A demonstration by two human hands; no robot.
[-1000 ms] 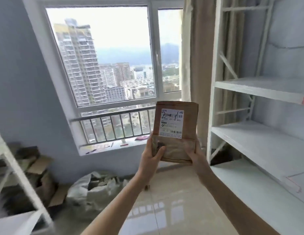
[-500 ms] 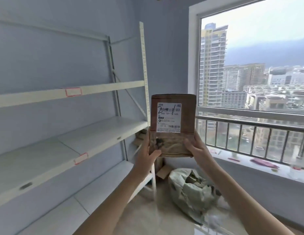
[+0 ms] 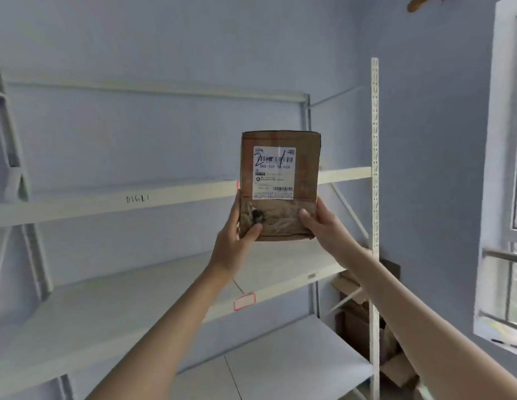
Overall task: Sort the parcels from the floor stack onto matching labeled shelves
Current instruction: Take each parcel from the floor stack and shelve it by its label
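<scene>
I hold a brown cardboard parcel [image 3: 280,180] upright at arm's length, its white shipping label facing me with a hand-written "2" and a stroke on it. My left hand [image 3: 235,241] grips its lower left corner, thumb on the front. My right hand [image 3: 323,226] grips its lower right corner. Behind the parcel stands a white metal shelf rack [image 3: 374,168]. Its upper shelf edge [image 3: 107,204] bears hand-written marks. The middle shelf edge carries a red-outlined label [image 3: 244,301].
A bottom shelf board [image 3: 280,359] lies low in front of me. Flattened cardboard boxes [image 3: 364,313] lean in the corner behind the rack's right post. A window [image 3: 511,197] with a railing is at the right edge.
My view has swung left from the window to the shelf rack on the wall. Both hands keep the same grip, with the parcel raised slightly higher in front of the upper shelf.
</scene>
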